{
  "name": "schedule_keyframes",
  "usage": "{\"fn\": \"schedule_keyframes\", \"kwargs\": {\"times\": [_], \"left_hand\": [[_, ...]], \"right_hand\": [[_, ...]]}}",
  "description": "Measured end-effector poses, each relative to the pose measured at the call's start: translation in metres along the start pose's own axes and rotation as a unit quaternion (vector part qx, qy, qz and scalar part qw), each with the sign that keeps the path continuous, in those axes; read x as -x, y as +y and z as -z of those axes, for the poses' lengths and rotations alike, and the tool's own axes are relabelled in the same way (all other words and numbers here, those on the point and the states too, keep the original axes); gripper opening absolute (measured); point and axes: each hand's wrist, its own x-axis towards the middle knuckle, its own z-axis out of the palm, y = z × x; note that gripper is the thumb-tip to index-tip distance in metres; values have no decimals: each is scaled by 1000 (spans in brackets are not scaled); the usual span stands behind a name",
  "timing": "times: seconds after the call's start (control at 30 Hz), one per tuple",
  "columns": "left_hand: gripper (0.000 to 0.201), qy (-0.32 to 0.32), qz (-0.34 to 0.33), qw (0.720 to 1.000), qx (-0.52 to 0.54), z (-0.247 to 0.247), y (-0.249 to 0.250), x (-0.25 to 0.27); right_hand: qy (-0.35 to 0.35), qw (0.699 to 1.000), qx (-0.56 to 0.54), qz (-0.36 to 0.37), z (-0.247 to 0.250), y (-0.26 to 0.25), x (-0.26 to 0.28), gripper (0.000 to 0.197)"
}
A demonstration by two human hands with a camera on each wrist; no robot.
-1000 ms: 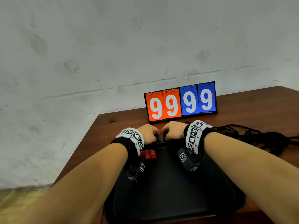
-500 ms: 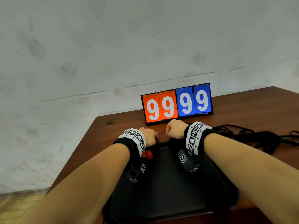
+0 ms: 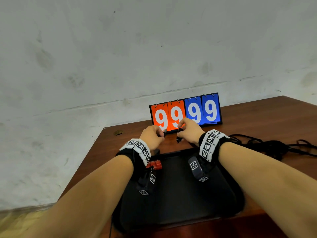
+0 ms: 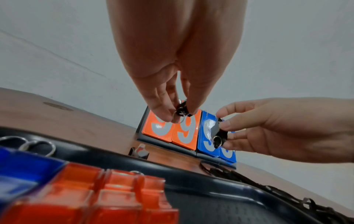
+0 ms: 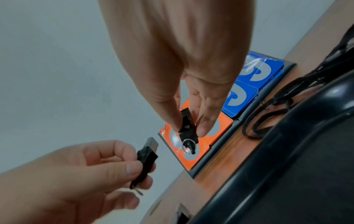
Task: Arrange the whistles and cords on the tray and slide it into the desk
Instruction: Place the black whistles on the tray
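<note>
Above the tray's (image 3: 180,194) far edge, both hands are now raised, the left grip (image 3: 151,136) and right grip (image 3: 188,133) each pinching a black whistle (image 5: 188,130).

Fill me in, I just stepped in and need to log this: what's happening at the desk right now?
A person is sorting whistles. The left hand pinches one black whistle and the right hand pinches another black whistle, both lifted above the desk in front of the flip scoreboard. The black tray already holds red whistles near its left edge. A third black whistle lies on the desk just beyond the tray, and the black cords sit tangled to the right.
</note>
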Motion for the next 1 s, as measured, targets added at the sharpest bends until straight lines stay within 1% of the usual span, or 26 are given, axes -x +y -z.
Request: {"fn": "schedule_keyframes", "kwargs": {"times": [0.07,0.1,0.13,0.2,0.3,0.37,0.43,0.53,0.6,0.77,0.9,1.0], "left_hand": [[14,-5,11,999,37,5,4,7],[16,-10,17,997,72,8,6,13],[19,-17,24,994,106,11,9,17],[27,-27,30,988,147,18,14,28],[32,-36,36,980,190,26,22,43],[34,-39,40,976,211,29,27,53],[32,-37,38,976,214,31,32,61],[19,-17,33,984,176,32,38,69],[15,-14,32,985,167,32,42,74],[16,-21,29,986,165,29,52,82],[14,-28,43,975,215,30,62,87],[24,-30,38,973,224,31,64,89]], "right_hand": [[-22,998,-50,-20,4,-8,8,44],[-31,996,-75,-28,6,-13,14,47],[-38,994,-95,-35,7,-17,19,46],[-49,991,-117,-44,11,-26,30,38],[-66,986,-142,-49,17,-37,48,17],[-71,980,-177,-62,22,-44,60,14],[-78,974,-200,-76,26,-48,70,17],[-82,969,-218,-82,28,-52,81,22],[-88,969,-215,-85,31,-55,87,21],[-125,965,-217,-76,33,-61,102,21],[-125,969,-205,-66,34,-62,108,25],[-140,968,-198,-62,35,-65,112,26]]}}
